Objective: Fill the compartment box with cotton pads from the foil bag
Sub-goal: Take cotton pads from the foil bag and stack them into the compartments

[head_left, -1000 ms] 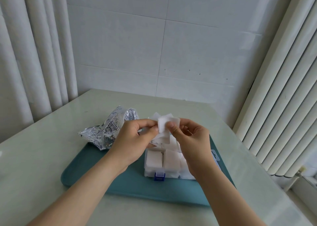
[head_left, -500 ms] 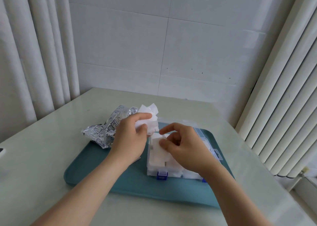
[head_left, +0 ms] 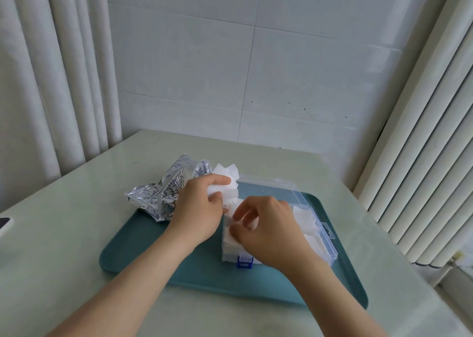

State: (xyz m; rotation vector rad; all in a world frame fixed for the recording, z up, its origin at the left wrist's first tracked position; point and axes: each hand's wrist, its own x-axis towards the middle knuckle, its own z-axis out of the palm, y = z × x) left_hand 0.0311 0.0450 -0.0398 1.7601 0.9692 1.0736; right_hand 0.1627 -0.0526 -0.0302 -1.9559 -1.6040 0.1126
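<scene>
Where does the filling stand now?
Done: the box has pads in its right compartments. In hand: the left hand grips a stack of pads; the right hand pinches a single pad over the box's left side. Left: that stack, plus whatever the foil bag hides.

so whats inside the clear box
White cotton pads show in the compartment box at its right side and left edge. The right hand covers the middle compartments.

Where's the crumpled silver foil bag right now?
In the head view, the crumpled silver foil bag lies left of centre across the far-left corner of the teal plastic tray, directly beside the left hand holding white cotton pads.
</scene>
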